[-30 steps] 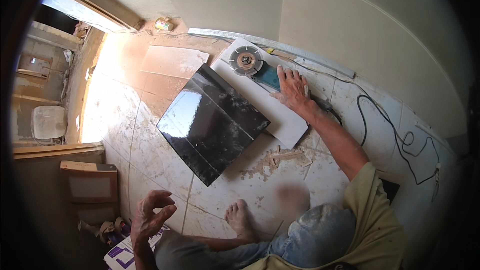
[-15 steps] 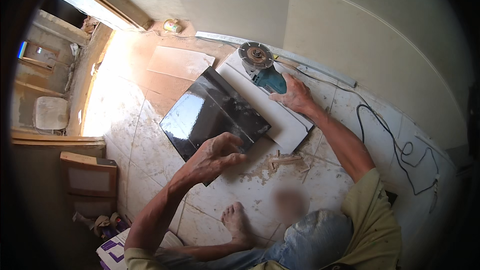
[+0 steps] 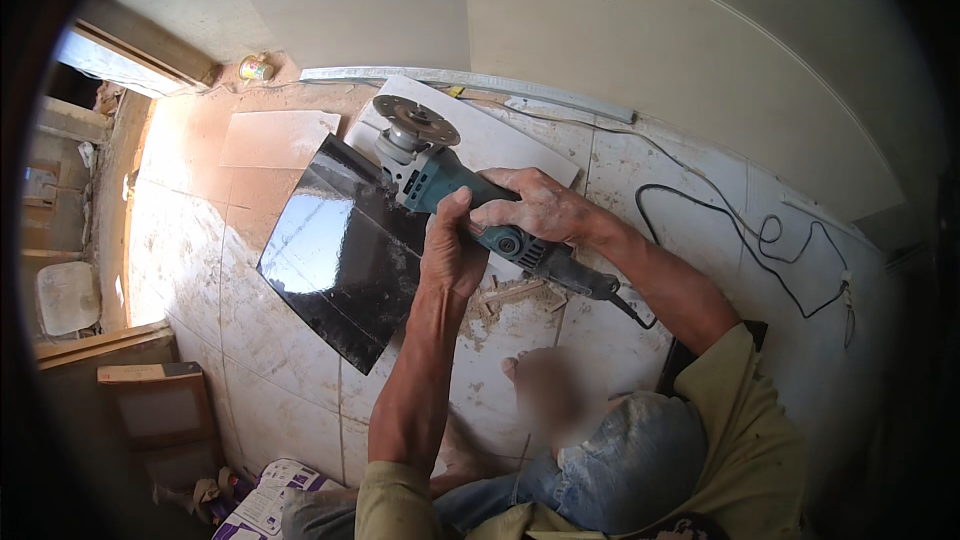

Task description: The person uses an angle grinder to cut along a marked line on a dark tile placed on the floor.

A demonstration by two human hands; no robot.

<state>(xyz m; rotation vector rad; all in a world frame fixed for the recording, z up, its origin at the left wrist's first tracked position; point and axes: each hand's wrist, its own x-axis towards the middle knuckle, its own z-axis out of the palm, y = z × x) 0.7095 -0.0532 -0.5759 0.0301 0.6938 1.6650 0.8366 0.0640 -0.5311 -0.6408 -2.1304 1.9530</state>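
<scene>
Fingers of the right hand (image 3: 545, 205) and left hand (image 3: 452, 258) wrap round the grinder (image 3: 435, 180). Just before, only the right held it, so now both hold it up, its blade (image 3: 417, 120) over the far end of the white board (image 3: 505, 140), near the black tile (image 3: 375, 285).

Room under renovation: dusty floor tiles (image 3: 290, 365), loose debris (image 3: 515, 293) (plus an angle grinder (image 3: 438, 180)).

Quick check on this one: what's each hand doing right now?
Left hand: closed, holding the angle grinder from below.
Right hand: closed, gripping the same grinder's body from above.
</scene>
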